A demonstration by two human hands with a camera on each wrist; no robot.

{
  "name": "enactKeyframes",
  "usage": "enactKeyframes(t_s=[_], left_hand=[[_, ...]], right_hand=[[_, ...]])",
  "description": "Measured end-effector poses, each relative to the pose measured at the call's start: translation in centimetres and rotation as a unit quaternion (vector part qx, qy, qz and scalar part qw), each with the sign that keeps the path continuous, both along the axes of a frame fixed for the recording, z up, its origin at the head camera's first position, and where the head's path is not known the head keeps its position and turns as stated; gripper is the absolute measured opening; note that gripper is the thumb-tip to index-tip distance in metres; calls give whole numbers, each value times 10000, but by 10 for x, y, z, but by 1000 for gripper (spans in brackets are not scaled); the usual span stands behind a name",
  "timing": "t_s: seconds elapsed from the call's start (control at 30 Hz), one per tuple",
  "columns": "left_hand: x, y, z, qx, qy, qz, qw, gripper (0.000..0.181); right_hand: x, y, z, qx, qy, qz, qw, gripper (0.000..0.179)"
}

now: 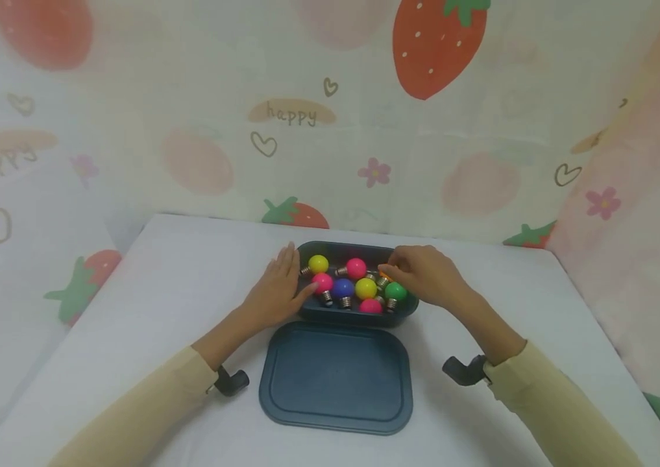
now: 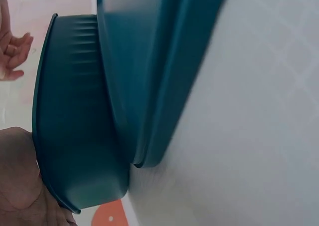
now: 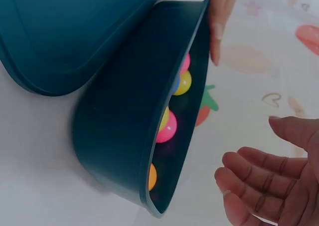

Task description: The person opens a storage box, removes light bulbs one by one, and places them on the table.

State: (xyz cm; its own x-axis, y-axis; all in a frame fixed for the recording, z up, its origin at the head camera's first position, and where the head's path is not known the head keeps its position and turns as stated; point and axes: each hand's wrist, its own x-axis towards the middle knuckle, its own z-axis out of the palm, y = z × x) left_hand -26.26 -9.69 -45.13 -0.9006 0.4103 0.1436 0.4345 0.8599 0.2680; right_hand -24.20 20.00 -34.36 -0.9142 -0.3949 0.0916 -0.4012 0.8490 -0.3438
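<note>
Eight round coloured bulbs with metal screw bases are visible inside a dark blue-green plastic box (image 1: 354, 318), rectangular with rounded corners. At the box's right end lies an orange bulb (image 3: 152, 177), partly covered by the right hand in the head view. Next to it, toward the front, is a green bulb (image 1: 396, 291). A blue bulb (image 1: 343, 288) lies at mid-box, between a pink bulb (image 1: 322, 283) and a yellow bulb (image 1: 366, 288); a second pink bulb (image 1: 371, 306) lies against the front wall. Along the back are a second yellow bulb (image 1: 318, 264) and a third pink bulb (image 1: 356, 268).

Right hand (image 1: 426, 275): above the box's right end, fingers loosely bent and thumb apart from them; the right wrist view shows it clear of the orange bulb. Left hand (image 1: 274, 288): against the box's left end, fingers straight along the outside, thumb extended over the rim. Thumb contact with the nearby pink bulb cannot be determined.

A matching flat blue-green lid (image 1: 335, 376) lies just in front of the box. Both rest on a white-covered table (image 1: 201, 259). Beige sleeves (image 1: 148, 402) cover the forearms; behind stands a pale strawberry-print backdrop (image 1: 219, 78).
</note>
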Motion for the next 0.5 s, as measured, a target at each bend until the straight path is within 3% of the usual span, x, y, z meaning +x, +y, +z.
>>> enactKeyframes(t_s=[0.5], left_hand=[[1, 0, 1, -111, -58, 27, 9999, 87]], right_hand=[[-37, -22, -10, 58, -151, 318, 9994, 29]])
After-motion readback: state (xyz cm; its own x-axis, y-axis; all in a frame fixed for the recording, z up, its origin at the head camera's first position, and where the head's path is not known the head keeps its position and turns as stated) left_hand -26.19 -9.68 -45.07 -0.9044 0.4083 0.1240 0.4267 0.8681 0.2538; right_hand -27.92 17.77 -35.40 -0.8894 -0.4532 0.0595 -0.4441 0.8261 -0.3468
